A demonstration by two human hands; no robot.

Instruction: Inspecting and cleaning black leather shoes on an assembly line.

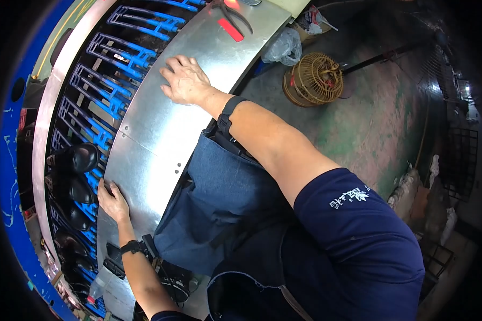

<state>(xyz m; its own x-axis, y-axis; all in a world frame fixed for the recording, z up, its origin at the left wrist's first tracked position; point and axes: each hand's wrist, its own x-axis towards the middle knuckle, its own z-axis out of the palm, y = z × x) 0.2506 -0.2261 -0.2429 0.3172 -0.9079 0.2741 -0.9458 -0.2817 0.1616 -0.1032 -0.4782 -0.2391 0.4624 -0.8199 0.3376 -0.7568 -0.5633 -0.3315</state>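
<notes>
My right hand (186, 81) lies with spread fingers on the shiny metal bench top (160, 128), towards its far part. Nothing shows in it. My left hand (112, 202) rests at the bench's left edge, nearer to me, with thumb and fingers apart and no object visible in it. Just left of that hand, black shiny shoes (80, 187) sit on blue metal racks (99, 136). Beyond my right hand, a dark curved hand tool like pliers (241, 16) and a red flat piece (230, 30) lie on the bench.
A clear plastic bag (284, 47) hangs at the bench's right side. A round wicker cage (315, 80) stands by the worn floor (359, 128). A dark phone-like object (114, 259) lies by my left forearm. A blue edge (13, 214) curves along the far left.
</notes>
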